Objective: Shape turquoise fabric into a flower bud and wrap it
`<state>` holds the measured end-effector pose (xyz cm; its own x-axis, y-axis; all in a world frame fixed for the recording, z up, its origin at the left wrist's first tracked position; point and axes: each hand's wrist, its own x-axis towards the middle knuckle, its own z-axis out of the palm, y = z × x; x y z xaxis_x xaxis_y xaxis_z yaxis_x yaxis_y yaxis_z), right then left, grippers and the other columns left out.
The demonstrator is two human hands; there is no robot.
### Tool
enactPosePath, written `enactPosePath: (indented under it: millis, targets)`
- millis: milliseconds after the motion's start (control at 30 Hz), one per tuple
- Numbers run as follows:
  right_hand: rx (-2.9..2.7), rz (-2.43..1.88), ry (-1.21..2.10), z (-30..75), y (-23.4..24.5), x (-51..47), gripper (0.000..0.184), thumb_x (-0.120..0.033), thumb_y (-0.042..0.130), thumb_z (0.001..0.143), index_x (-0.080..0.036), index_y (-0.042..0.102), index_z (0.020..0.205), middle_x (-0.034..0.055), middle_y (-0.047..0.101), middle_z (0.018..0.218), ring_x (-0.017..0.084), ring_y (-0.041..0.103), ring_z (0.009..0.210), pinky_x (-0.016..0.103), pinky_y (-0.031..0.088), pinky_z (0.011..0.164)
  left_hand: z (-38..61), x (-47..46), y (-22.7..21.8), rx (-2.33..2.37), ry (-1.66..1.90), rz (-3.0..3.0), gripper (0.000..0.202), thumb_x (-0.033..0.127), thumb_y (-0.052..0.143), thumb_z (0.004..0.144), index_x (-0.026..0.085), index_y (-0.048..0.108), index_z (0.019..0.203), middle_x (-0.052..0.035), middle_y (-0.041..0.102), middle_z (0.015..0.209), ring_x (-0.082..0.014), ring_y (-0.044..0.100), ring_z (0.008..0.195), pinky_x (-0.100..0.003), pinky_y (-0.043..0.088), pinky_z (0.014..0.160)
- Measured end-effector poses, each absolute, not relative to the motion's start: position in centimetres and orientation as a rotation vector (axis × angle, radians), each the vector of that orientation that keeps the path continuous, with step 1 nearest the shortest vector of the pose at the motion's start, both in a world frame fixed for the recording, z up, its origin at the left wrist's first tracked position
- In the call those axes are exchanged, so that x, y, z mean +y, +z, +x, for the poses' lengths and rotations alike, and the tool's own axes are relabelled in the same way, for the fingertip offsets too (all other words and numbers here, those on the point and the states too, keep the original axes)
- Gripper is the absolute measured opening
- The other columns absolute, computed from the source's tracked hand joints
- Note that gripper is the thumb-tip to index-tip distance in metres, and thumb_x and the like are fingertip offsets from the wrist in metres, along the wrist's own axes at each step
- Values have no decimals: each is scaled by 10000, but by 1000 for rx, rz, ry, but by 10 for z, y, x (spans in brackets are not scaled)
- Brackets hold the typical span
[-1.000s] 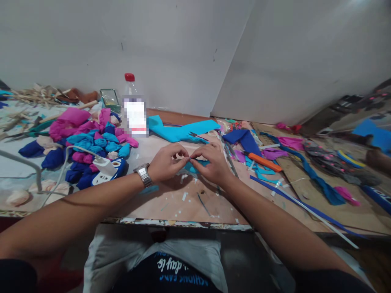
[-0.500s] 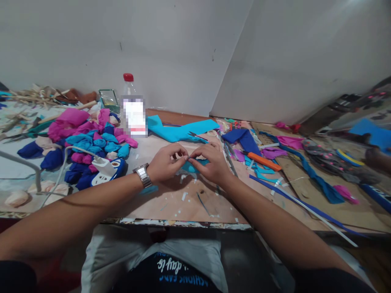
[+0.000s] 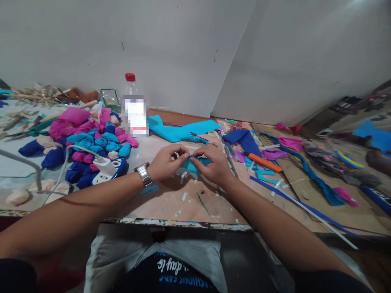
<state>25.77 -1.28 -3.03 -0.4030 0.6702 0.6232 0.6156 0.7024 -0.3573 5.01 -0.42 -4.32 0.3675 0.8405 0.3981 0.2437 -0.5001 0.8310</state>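
Note:
Over the middle of the table, both hands meet at a small piece of turquoise crepe paper [image 3: 193, 166]. My left hand [image 3: 169, 162], with a metal watch on its wrist, pinches the paper's upper edge between thumb and finger. My right hand [image 3: 215, 165] grips the same paper from the other side, its thumb and fingertips close to the left ones. The lower part of the paper hangs below the fingertips, and the rest is hidden by the right hand. Just beyond lies a long turquoise crepe strip [image 3: 180, 131] with dark-bladed scissors [image 3: 198, 136] on it.
Left are crumpled paper flowers [image 3: 73, 120] in pink, blue and turquoise, a power strip [image 3: 117, 169] with a white plug, and a red-capped bottle [image 3: 135, 116]. To the right lie an orange cutter knife [image 3: 264, 162], a white stick [image 3: 320, 219] and cardboard [image 3: 360, 207] with paper strips.
The turquoise paper shows more between the hands, and its edge has shifted slightly under the right fingers. Both hands stay nearly in place; the whole view has moved very little.

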Motion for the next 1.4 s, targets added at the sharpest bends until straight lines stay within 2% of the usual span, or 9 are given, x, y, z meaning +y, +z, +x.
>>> enactPosePath:
  millis: [433, 700, 800, 933, 1167, 1400]
  targets:
    - [-2122, -979, 68, 258, -32, -12, 136, -363, 675, 936, -241, 653, 880, 22, 765, 890, 225, 696, 889, 443, 401, 966, 50, -5, -43, 933, 1103, 1966, 242, 368, 566, 971, 173, 706, 937, -53, 731, 915, -163, 621, 806, -284, 466, 708]
    - [-2124, -881, 34, 257, -30, -14, 46, -265, 666, 949, -257, 710, 938, 15, 781, 928, 221, 716, 944, 439, 422, 968, 50, -4, -43, 936, 1080, 1918, 263, 398, 595, 960, 165, 711, 930, -42, 715, 869, -146, 598, 741, -270, 450, 665]
    - [-2114, -888, 27, 257, -31, -13, 44, -264, 661, 946, -245, 697, 931, 24, 778, 931, 226, 713, 946, 446, 423, 970, 50, -5, -44, 922, 1058, 1893, 268, 403, 585, 964, 166, 709, 974, -46, 723, 904, -146, 605, 747, -270, 459, 665]
    - [-2080, -893, 30, 257, -32, -13, 33, -265, 655, 939, -237, 671, 932, 32, 764, 927, 225, 705, 917, 452, 419, 964, 52, -5, -46, 841, 1011, 1867, 242, 376, 593, 958, 174, 690, 1049, -63, 729, 1007, -162, 637, 829, -295, 505, 740]
    - [-2055, -872, 41, 257, -32, -12, 32, -261, 641, 931, -232, 648, 918, 31, 738, 900, 221, 685, 877, 443, 421, 932, 54, -3, -52, 832, 1032, 1832, 197, 347, 640, 924, 179, 618, 1023, -48, 676, 972, -142, 605, 791, -296, 512, 738]
    - [-2035, -870, 70, 256, -29, -14, 38, -248, 638, 928, -227, 640, 896, 33, 726, 882, 215, 670, 864, 433, 442, 913, 54, -3, -52, 821, 1009, 1772, 173, 331, 652, 901, 177, 628, 976, -44, 666, 929, -143, 590, 767, -305, 504, 732]
